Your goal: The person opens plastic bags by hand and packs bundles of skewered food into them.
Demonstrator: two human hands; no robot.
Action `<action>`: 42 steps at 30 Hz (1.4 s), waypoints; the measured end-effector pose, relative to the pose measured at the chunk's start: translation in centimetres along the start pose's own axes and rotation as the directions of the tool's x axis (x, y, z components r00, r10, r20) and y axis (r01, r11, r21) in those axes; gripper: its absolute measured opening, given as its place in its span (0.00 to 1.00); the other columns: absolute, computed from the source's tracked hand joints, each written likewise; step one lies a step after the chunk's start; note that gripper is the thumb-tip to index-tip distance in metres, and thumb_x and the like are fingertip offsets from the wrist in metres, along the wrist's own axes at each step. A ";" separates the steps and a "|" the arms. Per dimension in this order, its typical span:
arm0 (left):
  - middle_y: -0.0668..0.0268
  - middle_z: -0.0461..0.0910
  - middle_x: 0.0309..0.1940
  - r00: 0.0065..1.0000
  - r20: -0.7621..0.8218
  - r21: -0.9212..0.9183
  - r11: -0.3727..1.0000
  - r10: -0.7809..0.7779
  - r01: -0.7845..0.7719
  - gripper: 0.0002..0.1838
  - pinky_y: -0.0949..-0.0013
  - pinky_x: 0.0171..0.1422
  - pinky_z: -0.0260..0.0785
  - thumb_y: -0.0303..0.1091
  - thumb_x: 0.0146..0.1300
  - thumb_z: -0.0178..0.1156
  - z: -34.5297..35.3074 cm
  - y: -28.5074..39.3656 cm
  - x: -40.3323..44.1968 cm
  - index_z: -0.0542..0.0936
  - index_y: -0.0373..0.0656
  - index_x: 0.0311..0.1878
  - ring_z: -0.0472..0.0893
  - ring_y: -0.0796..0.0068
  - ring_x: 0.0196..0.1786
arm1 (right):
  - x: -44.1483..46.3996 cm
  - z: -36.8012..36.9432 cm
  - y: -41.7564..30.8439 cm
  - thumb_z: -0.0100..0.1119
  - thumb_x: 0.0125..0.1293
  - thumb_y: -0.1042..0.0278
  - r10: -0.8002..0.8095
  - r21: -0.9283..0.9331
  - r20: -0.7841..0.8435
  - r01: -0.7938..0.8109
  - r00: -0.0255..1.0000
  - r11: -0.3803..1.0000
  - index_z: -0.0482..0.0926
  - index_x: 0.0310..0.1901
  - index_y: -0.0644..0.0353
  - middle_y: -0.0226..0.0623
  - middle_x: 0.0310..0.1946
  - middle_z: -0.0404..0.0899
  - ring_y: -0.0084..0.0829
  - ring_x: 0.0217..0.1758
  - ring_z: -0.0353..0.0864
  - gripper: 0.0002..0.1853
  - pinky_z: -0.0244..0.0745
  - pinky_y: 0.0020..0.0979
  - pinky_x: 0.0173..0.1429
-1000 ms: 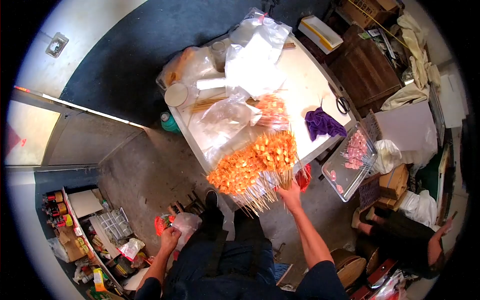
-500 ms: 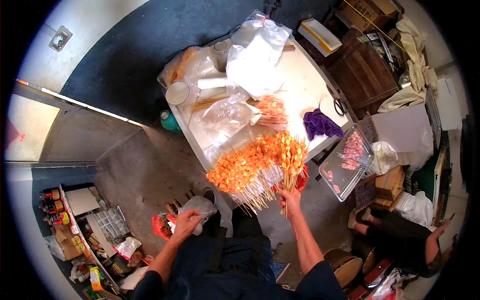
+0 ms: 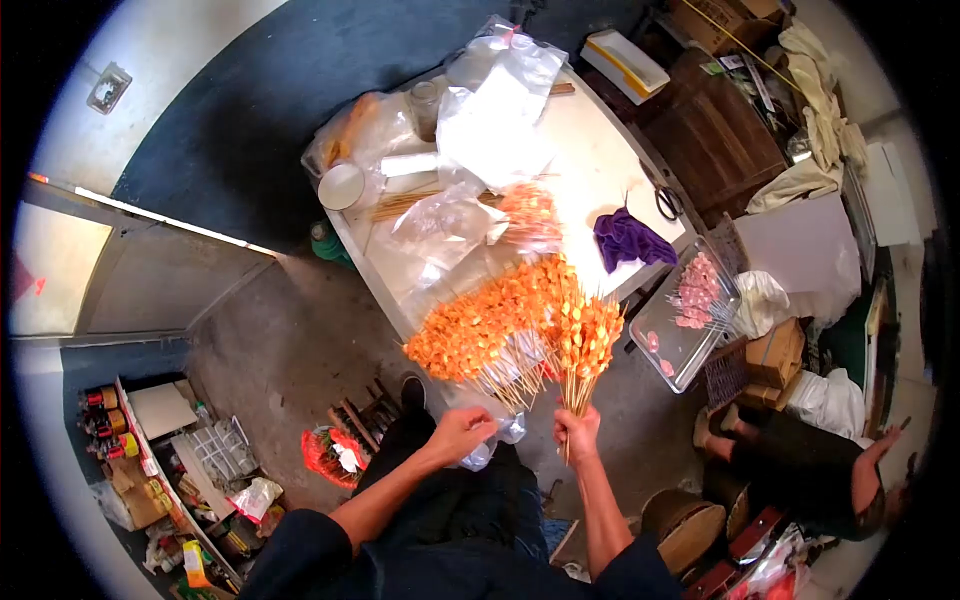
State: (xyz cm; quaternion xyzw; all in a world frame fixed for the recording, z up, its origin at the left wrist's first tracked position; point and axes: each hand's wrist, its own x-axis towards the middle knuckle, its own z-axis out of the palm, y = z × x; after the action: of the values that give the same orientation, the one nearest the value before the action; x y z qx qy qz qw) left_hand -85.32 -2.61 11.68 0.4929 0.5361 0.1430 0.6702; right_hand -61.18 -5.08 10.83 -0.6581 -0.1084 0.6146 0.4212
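Observation:
My right hand [image 3: 577, 432] is closed round the bare stick ends of a bunch of skewers [image 3: 587, 340], their orange pieces pointing up toward the table. My left hand [image 3: 460, 437] is pinched on a clear plastic bag [image 3: 484, 450] that hangs in front of my legs. Beyond both hands, a large pile of orange skewers [image 3: 470, 325] lies along the near edge of the white table [image 3: 590, 130], sticks facing me. Behind the pile are paler pink-orange skewers [image 3: 530, 215] and a crumpled clear bag [image 3: 440, 235].
Right of the table is a metal tray [image 3: 685, 375] with pink meat skewers [image 3: 697, 290]. A purple cloth [image 3: 632, 242] and scissors [image 3: 668, 203] lie on the table. A red bag [image 3: 325, 455] stands on the floor at left. Another person's arm [image 3: 870, 475] shows at lower right.
My left hand has moved right with the plastic bag, closer to my right hand. The held skewers have come down slightly toward me, apart from the pile's right end.

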 end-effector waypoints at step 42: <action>0.76 0.72 0.20 0.928 -0.258 -0.670 0.742 -0.270 0.029 0.08 0.76 0.27 0.61 0.35 0.59 0.63 1.6 -1.0 12.6 0.77 0.45 0.28 0.69 0.85 0.22 | -0.1 2.4 -0.9 0.58 0.54 0.78 0.093 0.053 0.145 -0.101 0.985 0.993 0.75 0.43 0.66 0.29 0.14 0.68 0.18 0.09 0.61 0.13 0.56 0.23 0.14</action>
State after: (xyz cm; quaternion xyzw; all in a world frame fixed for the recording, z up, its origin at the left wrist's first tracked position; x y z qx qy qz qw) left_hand -79.48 5.20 3.48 0.1492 0.5970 0.3490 0.7068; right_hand -63.05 -3.55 11.78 -0.6039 -0.0874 0.6829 0.4016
